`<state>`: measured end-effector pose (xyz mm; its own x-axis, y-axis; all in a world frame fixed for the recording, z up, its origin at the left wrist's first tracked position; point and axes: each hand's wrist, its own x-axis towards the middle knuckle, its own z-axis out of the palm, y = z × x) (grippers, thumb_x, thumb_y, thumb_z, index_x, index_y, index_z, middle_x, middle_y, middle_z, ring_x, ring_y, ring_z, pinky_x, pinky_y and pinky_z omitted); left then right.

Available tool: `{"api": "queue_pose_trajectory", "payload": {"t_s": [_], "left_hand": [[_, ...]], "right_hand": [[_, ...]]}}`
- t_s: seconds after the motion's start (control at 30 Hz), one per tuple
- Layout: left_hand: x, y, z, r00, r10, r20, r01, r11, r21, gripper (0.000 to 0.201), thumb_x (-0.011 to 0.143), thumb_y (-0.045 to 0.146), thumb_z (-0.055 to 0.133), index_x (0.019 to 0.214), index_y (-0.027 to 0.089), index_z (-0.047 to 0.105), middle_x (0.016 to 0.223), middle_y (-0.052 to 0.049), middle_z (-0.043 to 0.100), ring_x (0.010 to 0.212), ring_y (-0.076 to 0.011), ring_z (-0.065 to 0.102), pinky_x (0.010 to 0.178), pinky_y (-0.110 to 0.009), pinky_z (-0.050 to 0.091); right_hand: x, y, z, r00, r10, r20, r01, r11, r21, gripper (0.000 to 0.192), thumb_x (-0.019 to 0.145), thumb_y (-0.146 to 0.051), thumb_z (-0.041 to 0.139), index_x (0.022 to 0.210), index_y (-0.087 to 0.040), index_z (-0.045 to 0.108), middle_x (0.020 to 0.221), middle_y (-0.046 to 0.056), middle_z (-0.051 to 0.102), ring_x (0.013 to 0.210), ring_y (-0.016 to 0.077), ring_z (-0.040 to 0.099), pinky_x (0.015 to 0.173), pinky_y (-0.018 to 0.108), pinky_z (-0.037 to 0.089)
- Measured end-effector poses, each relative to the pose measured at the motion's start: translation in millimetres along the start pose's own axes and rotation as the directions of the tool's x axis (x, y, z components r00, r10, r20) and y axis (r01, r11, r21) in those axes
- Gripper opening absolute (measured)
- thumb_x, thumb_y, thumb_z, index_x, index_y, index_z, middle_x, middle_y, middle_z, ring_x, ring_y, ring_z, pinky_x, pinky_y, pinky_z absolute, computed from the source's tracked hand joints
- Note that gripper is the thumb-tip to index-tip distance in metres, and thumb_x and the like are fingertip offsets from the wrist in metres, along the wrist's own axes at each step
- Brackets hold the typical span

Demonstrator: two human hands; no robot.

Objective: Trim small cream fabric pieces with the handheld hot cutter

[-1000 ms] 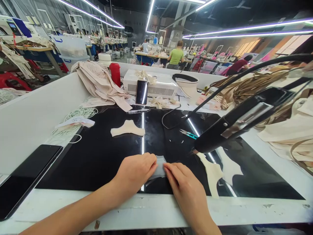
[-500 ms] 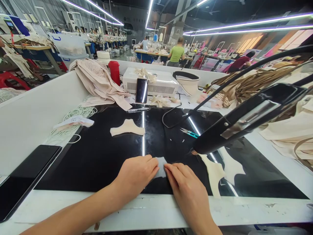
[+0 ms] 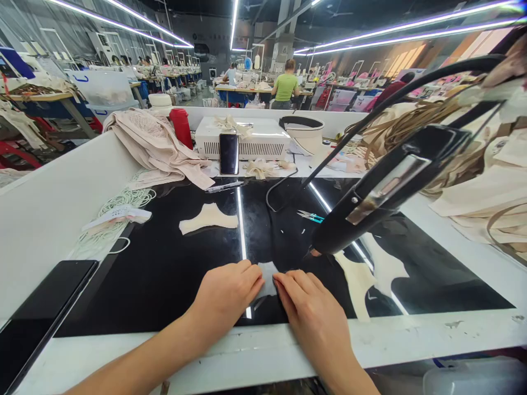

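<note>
Between my two hands, just above the glossy black mat (image 3: 164, 296), is a small pale grey-white fabric piece (image 3: 268, 277). My left hand (image 3: 230, 291) pinches its left edge, the fingers closed and curled. At its right edge, my right hand (image 3: 310, 299) holds it between thumb and fingertips. Part of the piece is covered by the fingers. A cream fabric piece (image 3: 209, 218) with a curved outline lies apart at the upper left of the mat. To the right of my right hand rest another cream piece (image 3: 357, 282) and a white cut piece (image 3: 385, 266).
A black tool arm (image 3: 362, 192) with a cable slants in from the right, its tip near my right hand. Small snips (image 3: 310, 216) lie behind it. Phones (image 3: 41, 302), a white box (image 3: 247, 140), a red bottle (image 3: 180, 127) and piled fabric (image 3: 144, 142) surround the mat.
The view has shifted slightly, so the background sits a little further left. Both hands keep their grip on the grey-white piece, with almost no movement.
</note>
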<state>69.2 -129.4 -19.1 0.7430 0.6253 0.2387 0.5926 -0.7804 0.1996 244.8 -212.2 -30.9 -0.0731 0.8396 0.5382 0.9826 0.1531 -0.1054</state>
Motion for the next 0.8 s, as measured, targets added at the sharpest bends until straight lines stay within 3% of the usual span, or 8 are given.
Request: {"api": "queue_pose_trajectory", "payload": {"t_s": [0.27,0.4,0.6,0.8], "left_hand": [[0,-1,-2.3,1.0,0.011,-0.027,-0.009,0.999,0.052,0.019,0.104,0.024,0.05,0.092,0.021,0.064,0.079,0.001,0.062,0.065,-0.0164,0.061,0.055,-0.031,0.039],[0,1,-4.2,0.981,0.126,-0.149,-0.11,0.988,0.111,0.021,0.103,0.016,0.047,0.093,0.018,0.065,0.081,-0.002,0.064,0.072,-0.0196,0.062,0.064,-0.034,0.049],[1,9,-2.1,0.93,0.285,-0.232,-0.293,0.956,0.001,0.018,0.104,0.013,0.046,0.106,0.014,0.064,0.1,-0.006,0.072,0.095,-0.0213,0.069,0.086,-0.038,0.058],[3,11,3.7,0.907,0.317,-0.277,-0.322,0.946,0.028,0.021,0.105,0.013,0.042,0.108,0.012,0.063,0.105,-0.009,0.075,0.101,-0.022,0.073,0.09,-0.038,0.061]], "right_hand": [[4,-3,2,1.0,-0.005,-0.018,0.005,1.0,-0.022,0.034,0.107,-0.018,0.039,0.094,-0.019,0.07,0.075,0.005,0.065,0.067,0.0188,0.053,0.061,0.034,0.034],[2,-5,5,1.0,0.029,-0.008,-0.029,1.0,-0.006,0.031,0.106,-0.018,0.041,0.096,-0.018,0.07,0.076,0.005,0.064,0.07,0.0197,0.054,0.062,0.034,0.033],[2,-6,4,1.0,0.024,-0.02,-0.023,1.0,0.014,0.032,0.105,-0.018,0.041,0.09,-0.018,0.069,0.073,0.003,0.06,0.066,0.0191,0.051,0.059,0.034,0.033],[2,-5,5,1.0,0.008,-0.014,-0.008,1.0,0.023,0.029,0.104,-0.017,0.043,0.093,-0.017,0.069,0.074,0.003,0.061,0.066,0.0196,0.051,0.059,0.034,0.036]]}}
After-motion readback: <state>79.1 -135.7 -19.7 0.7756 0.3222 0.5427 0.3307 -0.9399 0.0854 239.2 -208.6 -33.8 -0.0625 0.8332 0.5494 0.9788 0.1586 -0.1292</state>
